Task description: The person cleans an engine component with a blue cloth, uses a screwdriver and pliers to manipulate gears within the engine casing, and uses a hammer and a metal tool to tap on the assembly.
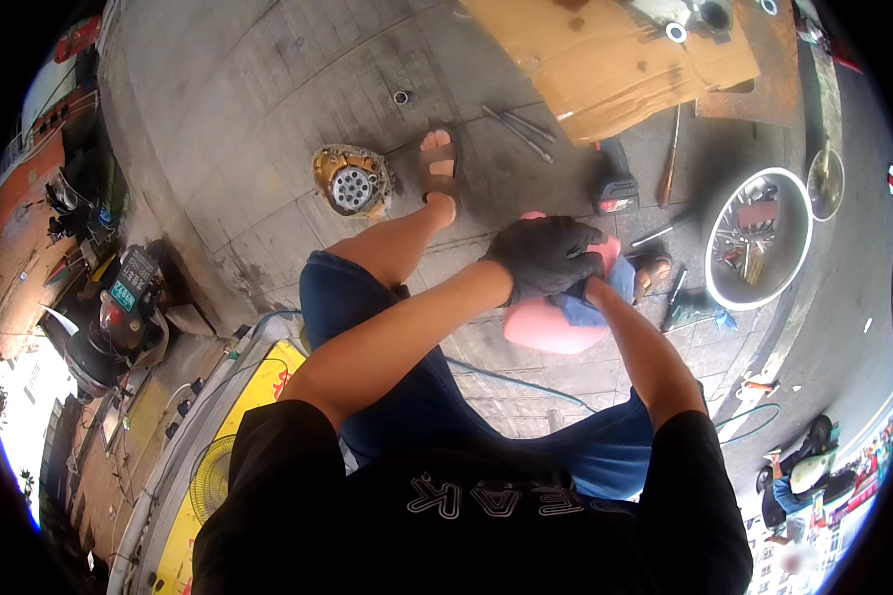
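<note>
- The left hand, in a black glove, lies closed over a blue cloth and the top of a pink rounded thing, fingers curled toward the right.
- The right hand is mostly hidden beneath the left one; its forearm rises to the same spot, but whether its fingers are closed or apart cannot be told.
- The pink rounded thing sits just beyond the person's knees, over the paved floor, with the blue cloth bunched against its upper right side.
- A sandalled foot stretches forward to the left of the hands; beside it lies a yellowish engine cover with a round perforated metal centre.
- Right of the hands stands a black and red power tool, with a wooden-handled tool next to it.
- Further right a round metal tray holds assorted tools.
- Ahead, long metal rods lie near a sheet of brown cardboard.
- A blue hose runs across the floor under the legs.
</note>
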`<state>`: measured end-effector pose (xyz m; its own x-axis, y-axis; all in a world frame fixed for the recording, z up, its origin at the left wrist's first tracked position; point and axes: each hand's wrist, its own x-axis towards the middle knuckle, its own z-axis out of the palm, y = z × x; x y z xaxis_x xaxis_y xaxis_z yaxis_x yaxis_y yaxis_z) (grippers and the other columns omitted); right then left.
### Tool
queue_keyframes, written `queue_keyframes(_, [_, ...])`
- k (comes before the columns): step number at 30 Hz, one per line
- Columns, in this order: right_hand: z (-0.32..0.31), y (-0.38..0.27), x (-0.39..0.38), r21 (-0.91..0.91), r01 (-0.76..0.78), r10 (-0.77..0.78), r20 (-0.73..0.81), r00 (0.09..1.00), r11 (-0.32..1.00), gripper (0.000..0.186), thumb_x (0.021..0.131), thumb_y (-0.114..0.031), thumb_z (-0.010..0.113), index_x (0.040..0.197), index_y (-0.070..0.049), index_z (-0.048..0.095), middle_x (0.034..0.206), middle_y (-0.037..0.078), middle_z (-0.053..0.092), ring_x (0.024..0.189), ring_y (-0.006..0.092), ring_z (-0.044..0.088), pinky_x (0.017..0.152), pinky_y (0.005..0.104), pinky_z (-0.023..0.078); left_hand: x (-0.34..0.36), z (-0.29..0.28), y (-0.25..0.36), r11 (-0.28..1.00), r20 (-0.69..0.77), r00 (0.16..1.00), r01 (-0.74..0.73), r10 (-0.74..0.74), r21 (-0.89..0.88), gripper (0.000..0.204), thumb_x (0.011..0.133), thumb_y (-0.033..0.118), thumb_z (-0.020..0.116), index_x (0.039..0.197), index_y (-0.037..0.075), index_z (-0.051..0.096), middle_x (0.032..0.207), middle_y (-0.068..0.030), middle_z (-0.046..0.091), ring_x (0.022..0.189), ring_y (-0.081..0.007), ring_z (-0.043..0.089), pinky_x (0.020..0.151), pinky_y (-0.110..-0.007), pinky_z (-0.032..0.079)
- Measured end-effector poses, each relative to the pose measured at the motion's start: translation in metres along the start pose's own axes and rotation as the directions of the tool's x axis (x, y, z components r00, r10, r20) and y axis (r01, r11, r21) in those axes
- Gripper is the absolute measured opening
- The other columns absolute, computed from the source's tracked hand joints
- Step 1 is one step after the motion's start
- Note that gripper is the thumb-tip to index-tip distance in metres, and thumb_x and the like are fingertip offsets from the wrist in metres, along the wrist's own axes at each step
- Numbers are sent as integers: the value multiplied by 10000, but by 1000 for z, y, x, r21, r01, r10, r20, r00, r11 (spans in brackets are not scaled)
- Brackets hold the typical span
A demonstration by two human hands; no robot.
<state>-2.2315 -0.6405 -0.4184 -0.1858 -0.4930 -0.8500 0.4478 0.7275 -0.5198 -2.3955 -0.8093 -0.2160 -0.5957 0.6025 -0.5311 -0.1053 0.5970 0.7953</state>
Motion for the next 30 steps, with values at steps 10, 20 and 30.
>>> queue_keyframes(10, [104,-46,53,94,104,-93,-115,989,990,484,933,-492,403,1162,-138,642,1169,129,658,1108,318,598,945,403,444,20,-22,-2,996,58,998,3,-8,87,369,883,291,660,1195,95,634,1023,-168,668,918,-340,650,822,-405,510])
queue_keyframes(20, [-51,-48,87,-204,-87,-17,-460,888,975,556,882,-501,542,1245,-89,624,1290,137,608,1188,271,573,1028,358,412,63,-38,-41,592,327,840,-539,434,600,356,893,384,527,1017,79,664,998,-173,674,908,-349,652,800,-428,512])
queue_keyframes(30, [-101,-98,-25,619,726,246,-785,568,300,460,897,-464,654,1163,-89,632,983,67,672,827,193,626,767,356,520,53,-1,-48,853,-54,984,-120,170,507,495,904,487,482,1183,116,652,1197,-196,632,1093,-354,616,937,-422,477])
